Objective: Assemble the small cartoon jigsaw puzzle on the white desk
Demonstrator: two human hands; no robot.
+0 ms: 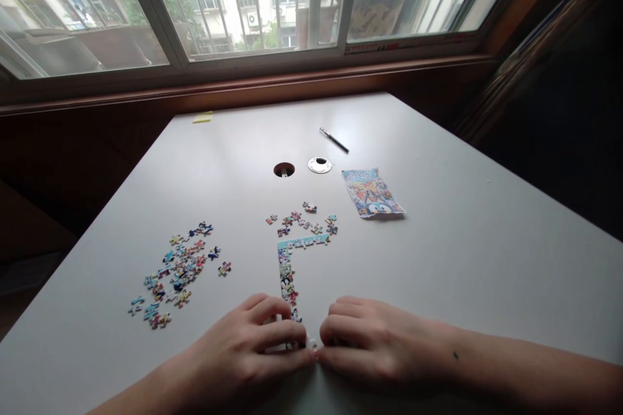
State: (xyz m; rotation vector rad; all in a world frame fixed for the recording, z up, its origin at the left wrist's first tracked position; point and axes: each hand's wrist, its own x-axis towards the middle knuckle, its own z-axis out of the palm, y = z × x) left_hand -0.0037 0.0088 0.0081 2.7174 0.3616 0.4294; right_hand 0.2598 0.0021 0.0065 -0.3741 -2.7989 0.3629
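Joined jigsaw edge pieces form a corner shape on the table, with one strip running away from me and a short blue-topped strip turning right at the far end. At the near end, my left hand curls over the strip, thumb and fingers pressed on the pieces there. Close by on the right, my right hand is closed, its thumb and fingertips together at a small pale puzzle piece between the hands. My fingers cover most of that piece and the strip's lower end.
Many loose puzzle pieces lie in a heap to the left. A smaller group sits beyond the short strip. Farther off are a printed picture sheet, a pen, a cable hole and its round cover.
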